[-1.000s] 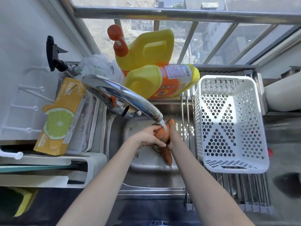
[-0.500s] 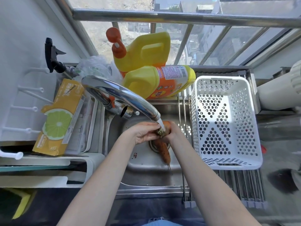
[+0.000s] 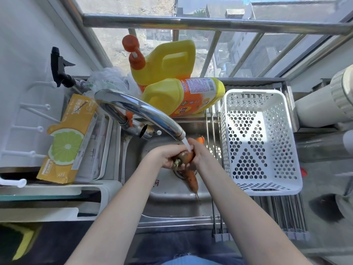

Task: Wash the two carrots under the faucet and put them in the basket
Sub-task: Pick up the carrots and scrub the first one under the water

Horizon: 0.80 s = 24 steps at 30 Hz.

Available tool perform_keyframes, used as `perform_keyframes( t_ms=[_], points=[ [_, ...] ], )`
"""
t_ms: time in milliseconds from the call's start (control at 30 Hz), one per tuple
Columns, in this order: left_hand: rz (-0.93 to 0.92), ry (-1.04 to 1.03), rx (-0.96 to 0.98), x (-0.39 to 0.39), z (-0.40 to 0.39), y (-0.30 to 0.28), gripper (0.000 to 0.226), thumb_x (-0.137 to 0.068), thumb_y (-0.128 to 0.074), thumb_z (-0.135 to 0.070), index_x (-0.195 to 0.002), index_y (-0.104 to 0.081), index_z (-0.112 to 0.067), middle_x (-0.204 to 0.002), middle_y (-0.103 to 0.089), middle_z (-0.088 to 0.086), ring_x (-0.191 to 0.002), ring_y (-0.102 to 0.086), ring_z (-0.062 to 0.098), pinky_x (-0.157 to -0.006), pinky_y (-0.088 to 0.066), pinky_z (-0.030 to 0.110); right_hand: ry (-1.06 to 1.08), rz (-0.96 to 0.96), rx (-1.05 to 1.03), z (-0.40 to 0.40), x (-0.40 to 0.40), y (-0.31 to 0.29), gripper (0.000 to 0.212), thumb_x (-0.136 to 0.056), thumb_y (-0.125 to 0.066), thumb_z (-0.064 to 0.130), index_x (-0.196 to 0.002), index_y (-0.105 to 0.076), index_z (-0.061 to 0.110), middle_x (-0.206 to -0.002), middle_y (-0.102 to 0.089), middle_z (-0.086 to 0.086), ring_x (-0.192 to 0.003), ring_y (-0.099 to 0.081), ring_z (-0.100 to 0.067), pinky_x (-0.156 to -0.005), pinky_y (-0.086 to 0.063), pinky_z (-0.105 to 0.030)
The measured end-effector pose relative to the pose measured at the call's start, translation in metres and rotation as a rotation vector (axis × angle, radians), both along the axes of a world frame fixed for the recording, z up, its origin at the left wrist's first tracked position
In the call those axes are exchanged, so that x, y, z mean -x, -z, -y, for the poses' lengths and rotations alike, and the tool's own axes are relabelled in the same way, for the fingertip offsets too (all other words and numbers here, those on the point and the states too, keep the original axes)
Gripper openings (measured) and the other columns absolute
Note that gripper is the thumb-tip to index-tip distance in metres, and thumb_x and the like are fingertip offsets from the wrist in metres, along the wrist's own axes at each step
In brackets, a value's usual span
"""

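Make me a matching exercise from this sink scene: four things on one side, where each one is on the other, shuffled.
Things:
1. carrots
2. white basket
3. lemon-print box
4. yellow detergent jug

Places:
A. lying on its side behind the sink
B. left of the faucet
C. under the running water, held in both hands
D. on the rack right of the sink

Pairs: 1-C, 2-D, 3-B, 4-A
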State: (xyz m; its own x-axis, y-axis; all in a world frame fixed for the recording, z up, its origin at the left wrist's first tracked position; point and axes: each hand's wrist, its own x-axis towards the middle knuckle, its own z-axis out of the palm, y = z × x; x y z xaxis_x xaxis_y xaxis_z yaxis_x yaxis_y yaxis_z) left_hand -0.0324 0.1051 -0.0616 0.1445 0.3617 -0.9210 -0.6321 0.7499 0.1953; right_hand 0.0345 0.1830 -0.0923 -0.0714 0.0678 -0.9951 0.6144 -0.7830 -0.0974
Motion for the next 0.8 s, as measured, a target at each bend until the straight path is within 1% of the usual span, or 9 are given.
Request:
perform_keyframes(
  t_ms=[67,133,233,400,467,567,667,733,800],
  points=[
    [0.076,-0.021,0.037,0.001,-0.002,0.001,0.047,-0.093,-0.056,-0.046,-0.096,-0.052,0.000,-0.076,-0.056,0.014,-0.047,-0.055,0.015,-0.032,-0.039,0.015,-0.009,0.006,0.016,-0.004,-0.004,0.001,0.036,-0.087,-0.052,0.040,-0.064,-0.040,0.014,-0.034,-0.046,-0.005,-0.035,-0.047,-0.019,-0.038,-0.037,-0.018],
    [0.095,0.004,0.078,0.003,-0.004,0.001,0.056,-0.093,-0.050,-0.054,-0.091,-0.052,0.002,-0.073,-0.052,0.012,-0.042,-0.050,0.011,-0.030,-0.036,0.014,0.005,-0.014,0.053,-0.005,-0.007,0.002,0.032,-0.084,-0.052,0.038,-0.068,-0.045,0.012,-0.038,-0.048,-0.006,-0.027,-0.045,-0.019,-0.032,-0.037,-0.015],
    [0.047,0.101,0.125,0.005,0.000,-0.005,0.064,-0.093,-0.040,-0.061,-0.086,-0.053,0.002,-0.065,-0.051,0.010,-0.034,-0.043,0.006,-0.029,-0.034,0.011,0.041,-0.028,0.090,-0.002,-0.008,0.006,0.029,-0.084,-0.057,0.035,-0.075,-0.052,0.007,-0.051,-0.056,-0.009,-0.039,-0.051,-0.023,-0.037,-0.042,-0.020],
    [-0.068,0.169,0.182,0.003,0.011,0.000,0.070,-0.093,-0.028,-0.068,-0.079,-0.048,-0.003,-0.044,-0.048,0.003,-0.027,-0.038,0.004,-0.026,-0.029,0.012,0.056,-0.049,0.002,0.000,0.001,0.015,0.026,-0.090,-0.058,0.023,-0.069,-0.049,0.011,-0.044,-0.054,-0.007,-0.058,-0.049,-0.019,-0.052,-0.040,-0.033],
    [-0.057,0.127,0.174,0.003,0.015,0.007,0.071,-0.096,-0.027,-0.065,-0.089,-0.052,0.002,-0.048,-0.056,0.008,-0.031,-0.049,0.009,-0.029,-0.039,0.015,0.101,-0.032,-0.084,0.000,0.006,0.022,0.030,-0.095,-0.056,0.035,-0.077,-0.053,0.011,-0.066,-0.061,-0.007,-0.064,-0.053,-0.020,-0.055,-0.043,-0.034],
    [-0.002,-0.003,0.089,0.000,0.022,0.009,0.063,-0.096,-0.044,-0.054,-0.106,-0.057,0.006,-0.072,-0.069,0.019,-0.060,-0.070,0.021,-0.058,-0.061,0.028,0.114,-0.007,-0.231,0.003,0.009,0.024,0.041,-0.096,-0.048,0.049,-0.105,-0.058,0.011,-0.101,-0.062,-0.009,-0.079,-0.059,-0.023,-0.070,-0.050,-0.032],
    [-0.214,0.038,-0.085,-0.006,0.031,0.018,0.039,-0.086,-0.071,-0.035,-0.101,-0.064,0.000,-0.084,-0.070,0.015,-0.076,-0.067,0.020,-0.089,-0.055,0.035,0.054,-0.015,-0.283,0.004,0.014,0.016,0.055,-0.097,-0.044,0.052,-0.129,-0.048,0.008,-0.122,-0.059,-0.014,-0.110,-0.059,-0.032,-0.096,-0.048,-0.042],
    [-0.304,0.067,-0.098,-0.008,0.037,0.020,0.042,-0.072,-0.082,-0.022,-0.104,-0.065,0.000,-0.085,-0.070,0.013,-0.078,-0.065,0.022,-0.087,-0.055,0.038,-0.036,-0.040,-0.270,-0.001,0.014,0.048,0.073,-0.086,-0.055,0.061,-0.136,-0.041,0.009,-0.128,-0.056,-0.016,-0.114,-0.057,-0.036,-0.098,-0.047,-0.048],
    [-0.364,0.113,-0.049,-0.010,0.038,0.021,0.045,-0.063,-0.081,-0.017,-0.102,-0.064,-0.003,-0.078,-0.068,0.011,-0.069,-0.061,0.021,-0.070,-0.050,0.035,-0.127,-0.019,-0.291,-0.011,0.013,0.123,0.101,-0.049,-0.068,0.074,-0.127,-0.043,0.014,-0.124,-0.056,-0.015,-0.107,-0.058,-0.037,-0.097,-0.046,-0.053]
  ],
)
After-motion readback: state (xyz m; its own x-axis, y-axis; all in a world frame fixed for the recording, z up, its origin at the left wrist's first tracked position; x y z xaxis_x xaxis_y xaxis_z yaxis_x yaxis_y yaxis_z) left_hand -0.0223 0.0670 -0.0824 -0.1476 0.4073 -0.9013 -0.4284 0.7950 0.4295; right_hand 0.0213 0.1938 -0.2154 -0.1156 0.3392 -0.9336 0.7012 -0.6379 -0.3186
